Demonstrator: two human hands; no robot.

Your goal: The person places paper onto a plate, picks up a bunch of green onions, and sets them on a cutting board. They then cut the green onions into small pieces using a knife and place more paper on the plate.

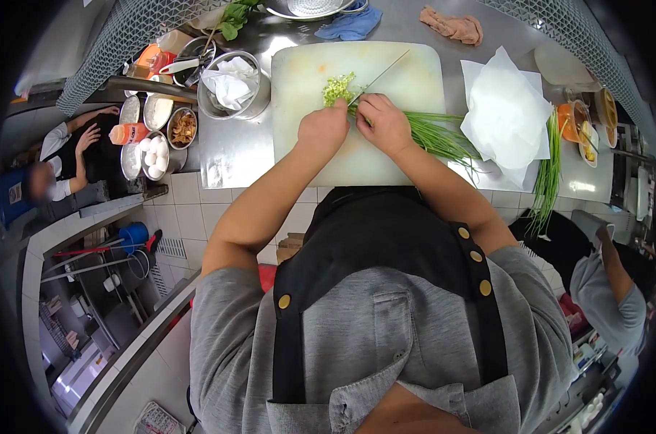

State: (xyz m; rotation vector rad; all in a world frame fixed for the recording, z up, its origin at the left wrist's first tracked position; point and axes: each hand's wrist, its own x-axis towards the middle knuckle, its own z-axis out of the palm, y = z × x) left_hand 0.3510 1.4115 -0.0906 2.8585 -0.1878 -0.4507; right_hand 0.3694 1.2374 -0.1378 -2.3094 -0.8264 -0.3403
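My left hand (pixel 324 130) is closed around the handle end of a knife (pixel 383 73), whose thin blade slants up and right across the white cutting board (pixel 299 79). My right hand (pixel 384 124) is closed on a bunch of long green stalks (pixel 440 136), close beside my left hand. The stalks trail right, past the board's edge. Chopped pale green pieces (pixel 337 88) lie in a small pile just above my left hand, left of the blade.
Left of the board are a metal pot (pixel 261 94) with white paper, bowls of eggs (pixel 154 155) and dried food (pixel 182 127), and a bottle (pixel 128 134). On the right lie white sheets (pixel 505 116) and more stalks (pixel 549 170). Other people are at far left and right.
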